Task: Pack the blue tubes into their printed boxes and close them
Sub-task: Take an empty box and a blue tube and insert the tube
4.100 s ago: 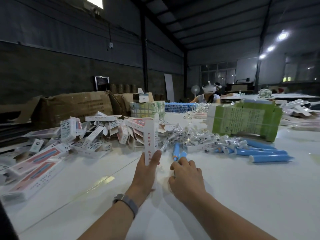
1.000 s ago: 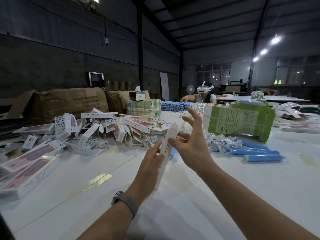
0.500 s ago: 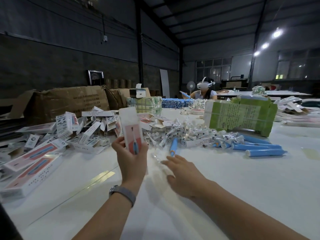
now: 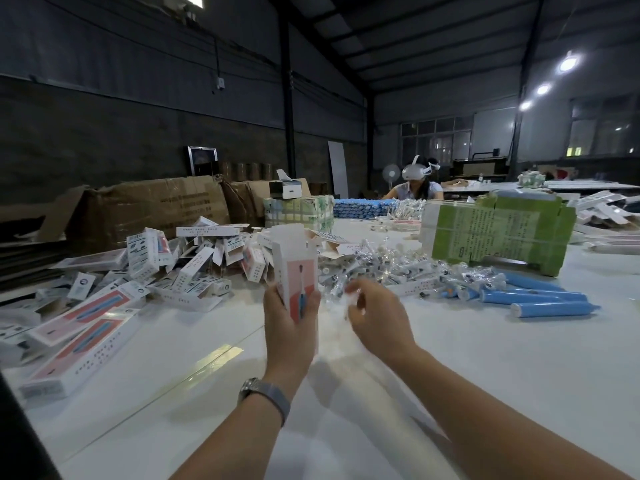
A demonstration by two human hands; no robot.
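White table (image 4: 450,393) carries loose blue tubes (image 4: 540,299). Left hand (image 4: 289,327) grips an upright printed box (image 4: 296,271) (top flap open); right hand (image 4: 375,315), blurred, grip unclear. Filling step: next, fetch a tube.

Your frame is dim overall: dark walls and roof, with the white table (image 4: 485,375) as the brightest surface. Three ceiling lamps (image 4: 568,64) at upper right flare into soft blobs. A skylight (image 4: 183,0) clips white at top left. Pale window reflection (image 4: 218,355) glares on the tabletop, lower centre-left. Soft arm shadows fall under your wrists. Your right hand (image 4: 377,317) is motion-blurred at the fingertips. Wide-angle bending curves the beams and edges; background detail is noisy and soft.
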